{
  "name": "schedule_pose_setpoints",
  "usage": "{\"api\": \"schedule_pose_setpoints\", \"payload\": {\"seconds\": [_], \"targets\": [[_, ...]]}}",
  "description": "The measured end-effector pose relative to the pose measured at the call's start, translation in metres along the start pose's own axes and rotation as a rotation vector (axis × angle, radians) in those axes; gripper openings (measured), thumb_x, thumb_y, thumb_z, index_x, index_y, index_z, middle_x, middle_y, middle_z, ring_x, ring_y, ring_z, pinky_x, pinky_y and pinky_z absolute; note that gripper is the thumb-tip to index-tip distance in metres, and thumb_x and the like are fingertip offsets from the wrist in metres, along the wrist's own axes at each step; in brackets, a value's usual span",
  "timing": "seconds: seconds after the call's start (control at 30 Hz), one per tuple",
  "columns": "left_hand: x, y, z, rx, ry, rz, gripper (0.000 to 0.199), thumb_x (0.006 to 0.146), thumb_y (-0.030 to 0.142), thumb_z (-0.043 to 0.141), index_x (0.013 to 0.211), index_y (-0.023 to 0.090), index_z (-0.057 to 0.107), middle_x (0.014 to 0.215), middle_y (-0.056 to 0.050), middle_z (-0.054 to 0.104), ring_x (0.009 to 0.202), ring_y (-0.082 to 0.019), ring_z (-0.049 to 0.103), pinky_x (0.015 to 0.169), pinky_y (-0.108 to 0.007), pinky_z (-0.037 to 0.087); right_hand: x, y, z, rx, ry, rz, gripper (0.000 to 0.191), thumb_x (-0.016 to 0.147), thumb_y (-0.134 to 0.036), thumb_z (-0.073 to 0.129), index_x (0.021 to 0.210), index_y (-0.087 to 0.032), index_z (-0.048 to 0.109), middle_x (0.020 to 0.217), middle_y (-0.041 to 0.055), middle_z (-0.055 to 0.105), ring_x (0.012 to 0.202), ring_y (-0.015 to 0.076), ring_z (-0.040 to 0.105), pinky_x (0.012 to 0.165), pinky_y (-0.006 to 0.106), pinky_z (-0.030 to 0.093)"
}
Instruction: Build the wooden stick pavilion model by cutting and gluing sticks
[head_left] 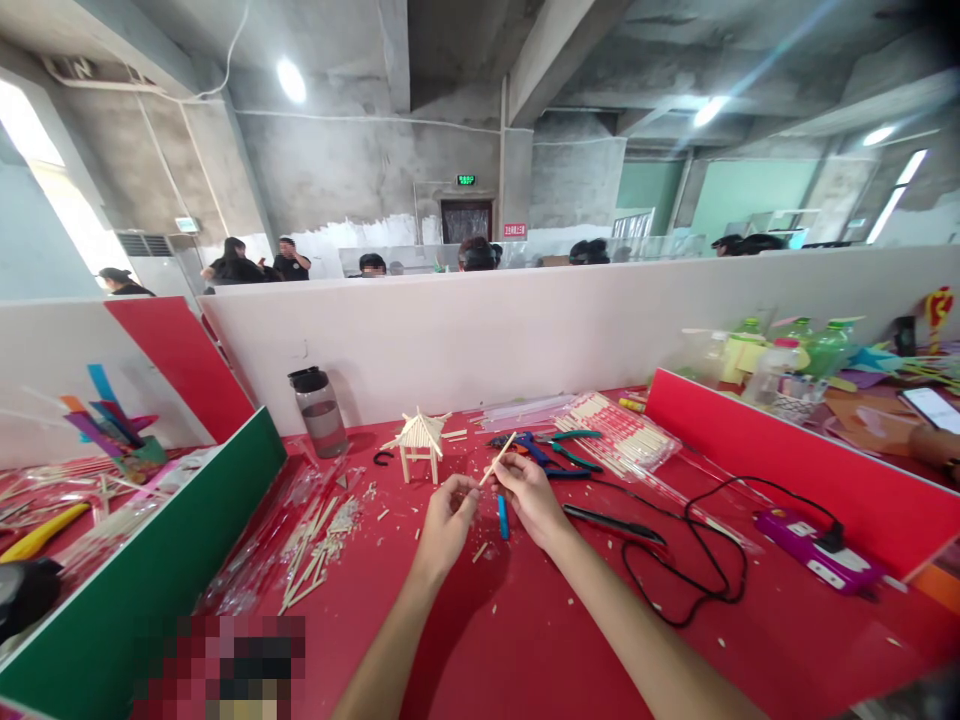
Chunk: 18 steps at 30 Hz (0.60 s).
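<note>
A short pale wooden stick (pixel 498 458) is held up between both hands over the red table. My left hand (pixel 452 510) pinches near its lower end, and my right hand (pixel 525 490) has its fingers closed around its middle. Just beyond my left hand stands a small wooden stick pavilion (pixel 421 445) with a pointed roof and thin legs. A blue tool (pixel 503 518) lies on the table between my wrists. Behind my right hand are a blue glue gun (pixel 531 447) and green-handled pliers (pixel 576 452).
Loose sticks (pixel 311 560) and scraps lie at left, near a bottle (pixel 320 412). At right are packaged sticks (pixel 622 432), a black cutter (pixel 615 524), a black cable and a purple power strip (pixel 817 552). Green (pixel 172 560) and red (pixel 795 460) dividers flank the table. People are beyond the partition.
</note>
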<state>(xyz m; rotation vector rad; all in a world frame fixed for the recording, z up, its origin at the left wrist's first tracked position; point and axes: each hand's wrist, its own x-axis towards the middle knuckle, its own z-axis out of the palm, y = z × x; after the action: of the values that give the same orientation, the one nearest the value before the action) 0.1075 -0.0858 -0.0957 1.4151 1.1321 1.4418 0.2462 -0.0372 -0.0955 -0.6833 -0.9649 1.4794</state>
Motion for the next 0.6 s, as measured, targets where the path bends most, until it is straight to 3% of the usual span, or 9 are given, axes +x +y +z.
{"api": "schedule_pose_setpoints", "payload": {"seconds": [0.17,0.47,0.6], "targets": [[0.000,-0.002,0.002,-0.040,0.010,-0.014,0.029,0.078,0.047,0.066,0.079,0.019,0.060,0.064,0.001,0.054,0.054,-0.011,0.046,0.055,-0.024,0.035,0.001,0.003,0.000,-0.001,-0.007,0.001,0.036,0.059,-0.039,0.086,0.077,-0.016,0.065,0.072,0.0020,0.068,0.065,0.0135,0.062,0.063,0.025,0.049],[-0.005,0.001,-0.002,0.185,0.001,0.071,0.026,0.084,0.042,0.058,0.072,0.020,0.054,0.061,0.003,0.048,0.055,-0.012,0.044,0.056,-0.023,0.032,0.002,0.003,-0.002,-0.001,-0.004,-0.013,0.034,0.060,-0.038,0.086,0.077,-0.016,0.065,0.072,0.0009,0.068,0.064,0.0123,0.061,0.063,0.024,0.049],[-0.004,0.002,-0.010,0.260,0.067,0.095,0.014,0.076,0.032,0.066,0.069,0.020,0.064,0.069,-0.002,0.061,0.067,-0.018,0.053,0.067,-0.026,0.038,0.002,0.003,-0.003,-0.061,-0.014,-0.037,0.035,0.062,-0.041,0.084,0.078,-0.017,0.066,0.074,0.0028,0.069,0.063,0.0136,0.061,0.062,0.026,0.049]]}}
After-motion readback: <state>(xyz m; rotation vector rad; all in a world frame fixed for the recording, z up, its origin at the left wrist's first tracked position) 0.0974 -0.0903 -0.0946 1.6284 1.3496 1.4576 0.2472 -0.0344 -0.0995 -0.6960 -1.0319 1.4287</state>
